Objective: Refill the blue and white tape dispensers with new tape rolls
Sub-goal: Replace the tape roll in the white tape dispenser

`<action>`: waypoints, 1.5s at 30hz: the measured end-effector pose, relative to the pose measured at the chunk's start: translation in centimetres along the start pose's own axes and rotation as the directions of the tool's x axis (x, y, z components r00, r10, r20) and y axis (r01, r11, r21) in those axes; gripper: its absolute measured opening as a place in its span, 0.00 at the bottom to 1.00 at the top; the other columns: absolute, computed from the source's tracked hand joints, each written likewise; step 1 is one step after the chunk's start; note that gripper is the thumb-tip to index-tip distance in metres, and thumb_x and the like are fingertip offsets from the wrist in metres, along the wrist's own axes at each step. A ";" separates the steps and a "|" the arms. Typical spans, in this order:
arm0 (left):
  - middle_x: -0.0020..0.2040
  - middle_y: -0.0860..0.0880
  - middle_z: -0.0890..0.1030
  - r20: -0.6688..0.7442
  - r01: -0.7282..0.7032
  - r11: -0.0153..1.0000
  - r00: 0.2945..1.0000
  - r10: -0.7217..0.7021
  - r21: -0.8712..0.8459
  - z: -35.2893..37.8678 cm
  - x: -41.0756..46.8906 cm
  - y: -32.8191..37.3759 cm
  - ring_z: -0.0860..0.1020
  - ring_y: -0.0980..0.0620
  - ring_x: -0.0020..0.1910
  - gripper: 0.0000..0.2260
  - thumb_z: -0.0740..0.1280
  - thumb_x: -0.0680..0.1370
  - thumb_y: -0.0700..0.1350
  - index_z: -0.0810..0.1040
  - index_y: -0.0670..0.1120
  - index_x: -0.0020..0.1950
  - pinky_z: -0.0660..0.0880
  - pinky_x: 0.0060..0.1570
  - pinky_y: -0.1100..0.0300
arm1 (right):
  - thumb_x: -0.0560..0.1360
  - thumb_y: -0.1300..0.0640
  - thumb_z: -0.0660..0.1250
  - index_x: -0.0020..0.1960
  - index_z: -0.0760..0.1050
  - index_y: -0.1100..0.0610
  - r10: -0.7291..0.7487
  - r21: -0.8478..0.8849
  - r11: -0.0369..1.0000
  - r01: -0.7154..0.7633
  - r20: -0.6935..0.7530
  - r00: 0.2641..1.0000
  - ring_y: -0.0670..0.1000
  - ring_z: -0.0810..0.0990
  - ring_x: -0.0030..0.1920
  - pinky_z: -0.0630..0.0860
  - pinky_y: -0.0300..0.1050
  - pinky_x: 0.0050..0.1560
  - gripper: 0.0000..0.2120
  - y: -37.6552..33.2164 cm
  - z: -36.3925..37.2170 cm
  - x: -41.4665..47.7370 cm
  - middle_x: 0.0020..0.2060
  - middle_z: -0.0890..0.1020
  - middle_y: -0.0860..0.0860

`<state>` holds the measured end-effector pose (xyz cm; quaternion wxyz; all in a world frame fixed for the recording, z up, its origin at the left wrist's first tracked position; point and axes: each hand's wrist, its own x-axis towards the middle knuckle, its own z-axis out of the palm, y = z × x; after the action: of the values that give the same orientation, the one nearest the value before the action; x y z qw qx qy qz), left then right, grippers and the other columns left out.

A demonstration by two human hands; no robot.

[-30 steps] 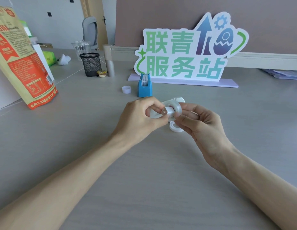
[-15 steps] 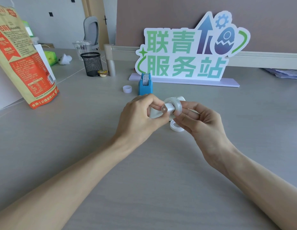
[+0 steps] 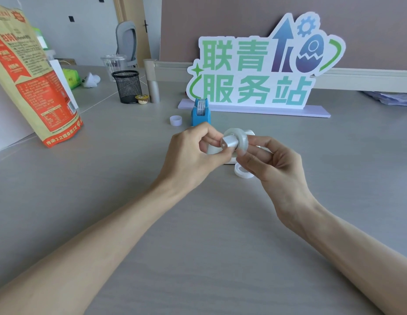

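You hold a tape roll (image 3: 240, 138) on its grey spindle (image 3: 229, 142) in the air, above the middle of the surface (image 3: 198, 235). The spindle sticks out of the roll toward you. Your left hand (image 3: 193, 155) has its grip pinching the near end of the spindle, and your right hand (image 3: 273, 164) has its grip pinching the roll from the other side. Behind your hands, mostly hidden, the white dispenser (image 3: 215, 150) rests on the surface, and a second roll (image 3: 242, 172) lies flat just beside it, partly under your right fingers. Further back the blue dispenser (image 3: 200, 112) stands upright with a roll inside it, and a small white ring (image 3: 175, 120) stands just to its left. Behind these are a big sign (image 3: 261, 64), a black mesh cup (image 3: 127, 86) and, at the left edge, a tall paper bag (image 3: 31, 83).
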<state>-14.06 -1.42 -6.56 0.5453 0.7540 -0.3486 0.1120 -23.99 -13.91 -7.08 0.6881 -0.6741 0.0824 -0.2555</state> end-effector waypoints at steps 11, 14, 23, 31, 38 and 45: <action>0.36 0.54 0.81 0.115 -0.048 0.997 0.993 0.041 0.063 0.2 -0.4 -0.9 0.72 0.54 0.33 0.07 0.76 0.67 0.47 0.78 0.49 0.38 0.71 0.35 0.58 | 0.75 0.63 0.69 0.51 0.81 0.55 -0.075 -0.025 0.997 0.074 -0.024 0.997 0.47 0.85 0.47 0.78 0.35 0.43 0.06 -0.1 0.2 0.0 0.44 0.87 0.50; 0.37 0.57 0.81 0.060 -0.055 0.998 0.997 0.053 0.030 0.4 -0.2 -0.7 0.74 0.52 0.35 0.07 0.75 0.68 0.47 0.78 0.50 0.39 0.71 0.34 0.61 | 0.77 0.64 0.67 0.53 0.80 0.56 -0.087 -0.056 0.995 0.085 -0.034 0.996 0.47 0.85 0.50 0.78 0.34 0.44 0.08 -0.1 -0.1 0.2 0.45 0.87 0.48; 0.41 0.56 0.83 0.072 -0.065 0.998 0.995 0.066 -0.017 0.4 -0.1 -0.7 0.72 0.46 0.35 0.04 0.73 0.72 0.46 0.82 0.50 0.45 0.69 0.33 0.61 | 0.78 0.64 0.66 0.57 0.80 0.54 -0.065 -0.061 0.996 0.065 -0.006 0.998 0.47 0.84 0.54 0.79 0.39 0.49 0.11 0.3 -0.5 0.6 0.50 0.86 0.49; 0.39 0.57 0.83 0.026 0.016 1.000 1.000 -0.016 -0.012 0.7 -0.2 -0.7 0.76 0.46 0.37 0.03 0.74 0.71 0.46 0.81 0.49 0.42 0.74 0.40 0.55 | 0.77 0.64 0.67 0.52 0.81 0.52 -0.071 -0.064 0.996 0.070 -0.024 0.997 0.52 0.84 0.52 0.80 0.50 0.52 0.10 0.5 -0.1 0.4 0.48 0.87 0.52; 0.39 0.54 0.84 -0.016 0.023 1.000 1.000 -0.023 0.002 1.0 -0.2 -0.4 0.77 0.53 0.38 0.04 0.74 0.70 0.47 0.81 0.49 0.42 0.72 0.36 0.64 | 0.76 0.62 0.69 0.55 0.81 0.56 -0.080 -0.038 0.996 0.078 -0.058 0.995 0.52 0.84 0.52 0.78 0.49 0.51 0.09 0.3 0.2 0.2 0.47 0.87 0.52; 0.37 0.54 0.83 -0.020 0.108 0.992 0.994 -0.109 -0.058 1.4 -0.2 -0.1 0.76 0.56 0.35 0.05 0.74 0.70 0.47 0.81 0.48 0.41 0.73 0.37 0.64 | 0.77 0.64 0.67 0.55 0.81 0.55 -0.126 -0.062 0.991 0.121 -0.089 0.988 0.49 0.84 0.53 0.79 0.50 0.52 0.10 0.4 0.4 0.2 0.49 0.86 0.49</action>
<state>-14.41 -2.59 -7.28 0.5759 0.7547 -0.3036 0.0812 -23.56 -13.62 -7.40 0.6473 -0.6844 0.0794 -0.3260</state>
